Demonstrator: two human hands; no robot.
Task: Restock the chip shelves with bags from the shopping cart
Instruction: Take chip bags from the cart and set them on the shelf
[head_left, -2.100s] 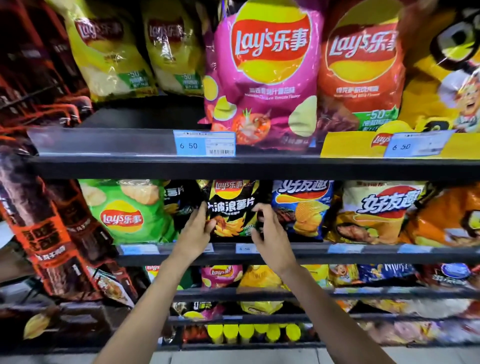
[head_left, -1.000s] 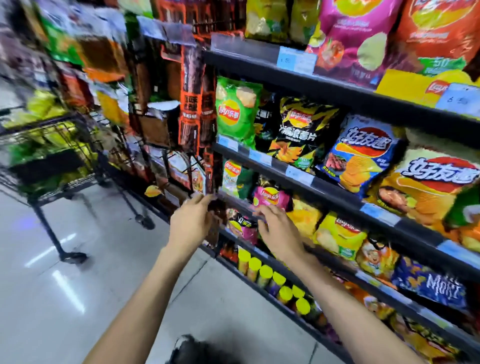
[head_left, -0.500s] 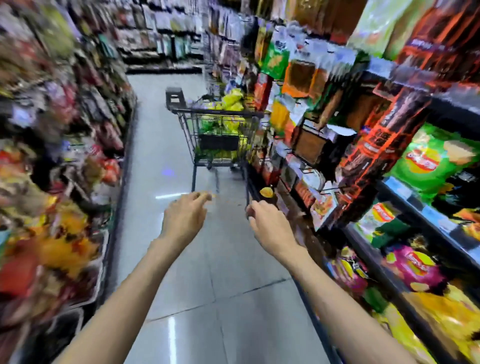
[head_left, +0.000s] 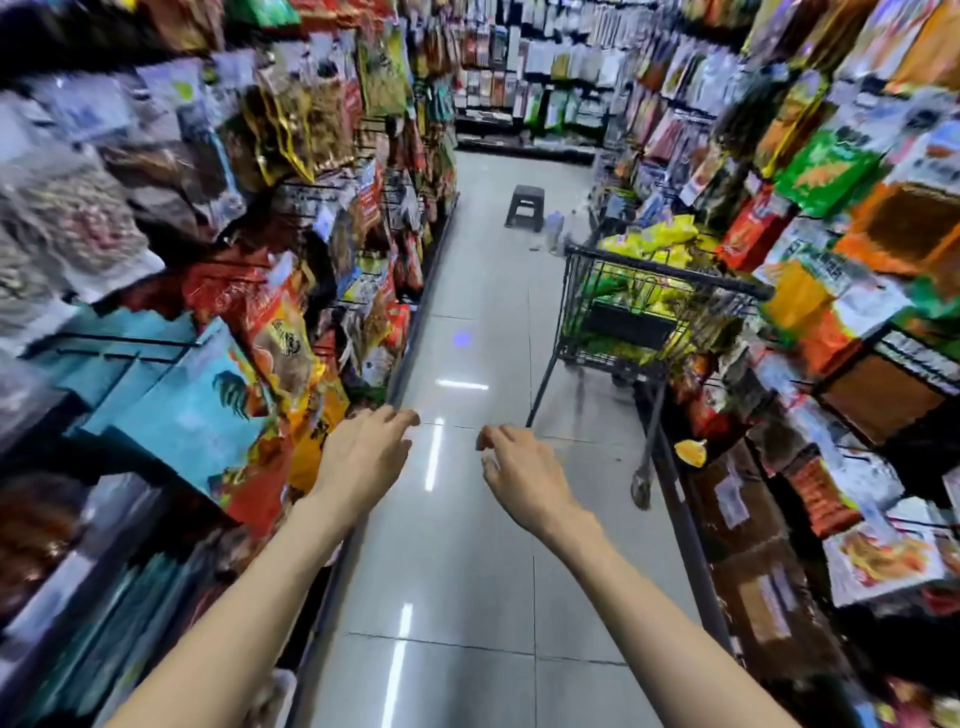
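With both hands empty, left hand (head_left: 363, 449) and right hand (head_left: 522, 473) loosely spread and gripping nothing, the risk is clipping hanging packs at 9 o'clock, or bumping the shopping cart (head_left: 660, 291) at 1 o'clock, well apart from the hands, so it rolls. Count: one cart, one stool (head_left: 525, 205) at 12, yellow chip bags (head_left: 657, 239) heaped in the cart, too blurred to count.

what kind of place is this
Most likely a supermarket snack aisle: packed snack bags hang on racks along both sides, a shopping cart loaded with yellow bags stands on the tiled floor, and both hands are empty.
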